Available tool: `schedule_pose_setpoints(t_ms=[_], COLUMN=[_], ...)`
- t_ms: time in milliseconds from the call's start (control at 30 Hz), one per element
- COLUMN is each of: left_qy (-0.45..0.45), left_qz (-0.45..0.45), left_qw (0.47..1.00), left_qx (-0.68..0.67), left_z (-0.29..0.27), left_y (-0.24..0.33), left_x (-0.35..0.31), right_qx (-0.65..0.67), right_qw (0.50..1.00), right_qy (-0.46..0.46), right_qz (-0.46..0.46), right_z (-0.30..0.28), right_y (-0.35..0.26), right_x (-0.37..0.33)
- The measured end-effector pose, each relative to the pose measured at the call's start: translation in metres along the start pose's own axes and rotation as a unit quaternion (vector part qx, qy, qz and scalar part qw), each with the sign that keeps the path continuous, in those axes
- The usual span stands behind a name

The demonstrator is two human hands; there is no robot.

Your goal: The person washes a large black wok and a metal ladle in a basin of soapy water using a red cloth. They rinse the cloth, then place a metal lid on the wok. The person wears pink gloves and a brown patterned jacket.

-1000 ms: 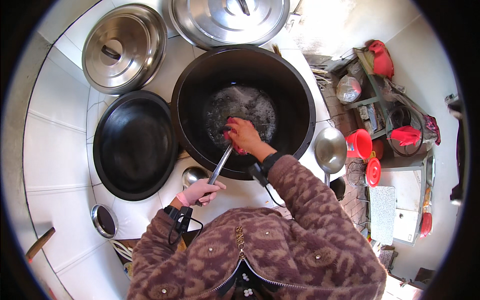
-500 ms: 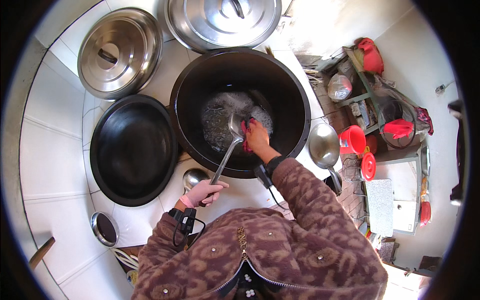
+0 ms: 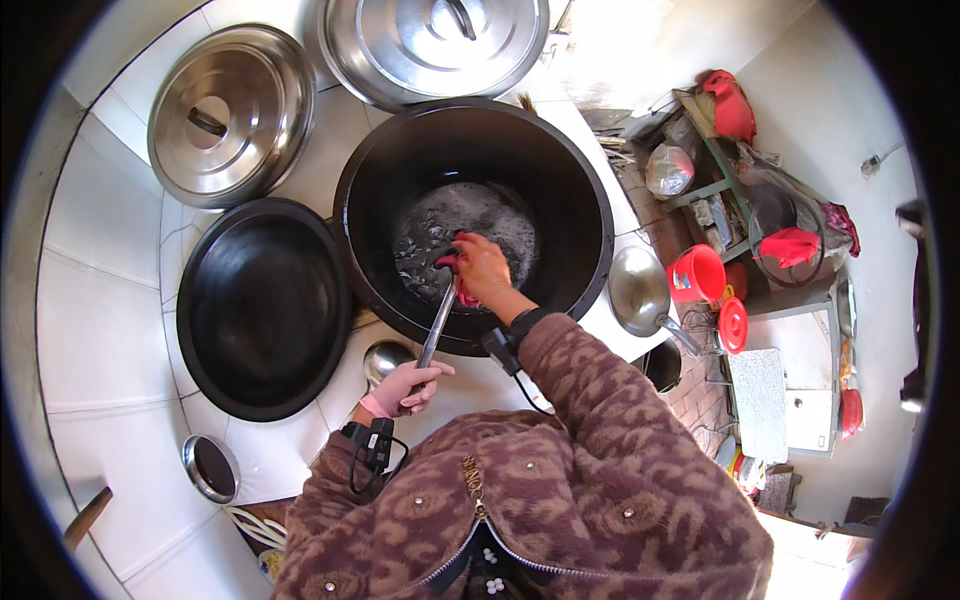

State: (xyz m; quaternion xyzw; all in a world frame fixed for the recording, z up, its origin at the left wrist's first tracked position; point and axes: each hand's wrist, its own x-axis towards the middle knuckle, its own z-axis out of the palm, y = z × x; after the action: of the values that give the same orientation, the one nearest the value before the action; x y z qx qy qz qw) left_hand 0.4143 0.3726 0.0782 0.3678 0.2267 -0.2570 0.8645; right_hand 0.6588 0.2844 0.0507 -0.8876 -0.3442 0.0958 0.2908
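Nearest, the pink-gloved left hand [image 3: 402, 390] is closed round the handle of a long metal utensil [image 3: 437, 328], just beside a small ladle [image 3: 388, 360] on the white-tiled counter [image 3: 270, 450]. Farther in, the bare right hand [image 3: 483, 270] grips a red cloth [image 3: 464, 291] against the utensil's far end (its head is hidden there), inside a deep black pot [image 3: 572, 190] holding sudsy water [image 3: 455, 210]. Beyond the pot sit two steel lids, one at left [image 3: 232, 170] and one straight ahead [image 3: 400, 60].

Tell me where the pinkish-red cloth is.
In the head view, the pinkish-red cloth is inside the deep black pot, toward its near side, under the right hand, by the ladle.
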Motion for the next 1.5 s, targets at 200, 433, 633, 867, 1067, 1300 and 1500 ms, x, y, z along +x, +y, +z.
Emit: schedule_pose_setpoints(t_ms=[200, 433, 633, 867, 1067, 1300, 1500], left_qy=[-0.017, 0.039, 0.109, 0.117, 0.145, 0.22, 0.23], left_qz=[-0.004, 0.015, 0.028, -0.033, -0.063, 0.008, 0.038], left_qw=[1.0, 0.994, 0.984, 0.98, 0.979, 0.969, 0.971], left_qx=[-0.012, -0.103, -0.14, -0.158, -0.128, -0.112, -0.061], left_z=[-0.014, -0.015, -0.013, -0.043, -0.053, -0.052, -0.057], left_y=[-0.007, 0.028, 0.11, 0.153, 0.148, 0.14, 0.134], left_x=[-0.004, -0.029, 0.027, 0.105, 0.117, 0.1, 0.101], right_qx=[-0.02, -0.145, -0.301, -0.268, 0.135, 0.089, -0.021], right_qw=[0.978, 0.956, 0.917, 0.95, 0.939, 0.951, 0.955], right_qy=[-0.026, -0.215, -0.252, -0.161, -0.284, -0.273, -0.258], right_qz=[0.205, 0.139, 0.073, -0.013, 0.137, -0.117, -0.146], right_z=[0.004, 0.023, 0.128, 0.131, 0.101, 0.02, 0.038], right_y=[0.052, 0.145, 0.135, 0.176, 0.171, 0.049, 0.026], right_x=[0.033, 0.043, 0.011, 0.055, 0.132, 0.104, 0.081])
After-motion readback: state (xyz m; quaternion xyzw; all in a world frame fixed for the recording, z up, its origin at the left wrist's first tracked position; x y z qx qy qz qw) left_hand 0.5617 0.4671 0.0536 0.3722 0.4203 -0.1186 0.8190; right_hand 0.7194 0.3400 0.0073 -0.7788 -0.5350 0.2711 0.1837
